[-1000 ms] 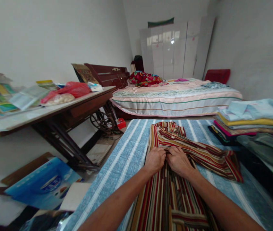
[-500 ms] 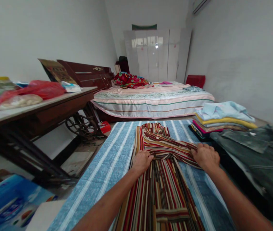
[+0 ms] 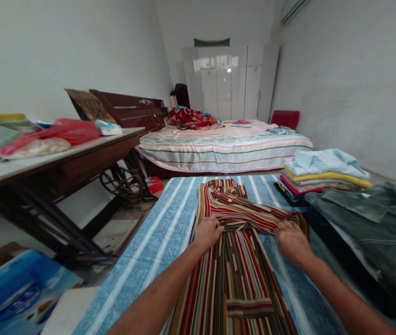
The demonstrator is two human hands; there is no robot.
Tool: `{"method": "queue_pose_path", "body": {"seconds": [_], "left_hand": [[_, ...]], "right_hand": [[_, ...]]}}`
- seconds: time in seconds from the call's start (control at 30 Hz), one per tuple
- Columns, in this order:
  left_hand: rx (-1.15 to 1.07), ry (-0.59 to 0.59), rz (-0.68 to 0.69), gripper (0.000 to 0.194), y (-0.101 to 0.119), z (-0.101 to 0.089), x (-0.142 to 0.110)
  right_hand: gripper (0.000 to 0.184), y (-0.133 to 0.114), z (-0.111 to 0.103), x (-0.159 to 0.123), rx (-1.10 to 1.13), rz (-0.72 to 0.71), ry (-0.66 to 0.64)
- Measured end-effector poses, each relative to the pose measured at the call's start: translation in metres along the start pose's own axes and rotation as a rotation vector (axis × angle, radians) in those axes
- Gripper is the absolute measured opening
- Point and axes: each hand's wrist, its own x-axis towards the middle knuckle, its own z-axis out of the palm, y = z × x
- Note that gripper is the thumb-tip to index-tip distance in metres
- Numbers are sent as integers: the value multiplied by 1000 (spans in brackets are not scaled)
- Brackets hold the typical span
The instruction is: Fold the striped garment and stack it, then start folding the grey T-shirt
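A striped shirt (image 3: 243,274) in red, brown, cream and black lies spread on the blue-and-white striped cloth (image 3: 156,232), its collar end pointing away from me. One sleeve (image 3: 253,211) runs across the top of the shirt to the right. My left hand (image 3: 208,231), fingers curled, grips the fabric near the shirt's left edge, just below the sleeve. Over on the right, my right hand (image 3: 292,239) is closed on the lower edge of the sleeve, close to its cuff. The fingertips of both hands are partly hidden.
To the right are a stack of folded clothes (image 3: 323,179) and a dark green garment (image 3: 375,232). A sewing-machine table (image 3: 107,149) with a red plastic bag (image 3: 68,131) stands at the left. Behind are a bed (image 3: 225,149) and a white wardrobe (image 3: 232,83).
My hands, together at the shirt's middle a second ago, are now apart. The right hand moved out along the sleeve, then slightly back left. The view turned right.
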Motion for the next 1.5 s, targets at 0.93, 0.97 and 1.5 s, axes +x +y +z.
{"method": "queue_pose_path", "body": {"seconds": [0.93,0.97,1.5], "left_hand": [[216,-6,255,20,8,-7,-5],[243,-5,297,20,10,-8,-5],[360,-101,289,26,35,-9,-5]], "right_hand": [[25,-11,7,25,1,-218,139],[25,-8,4,27,15,-200,130],[32,7,-3,39,84,-247,-22]]}}
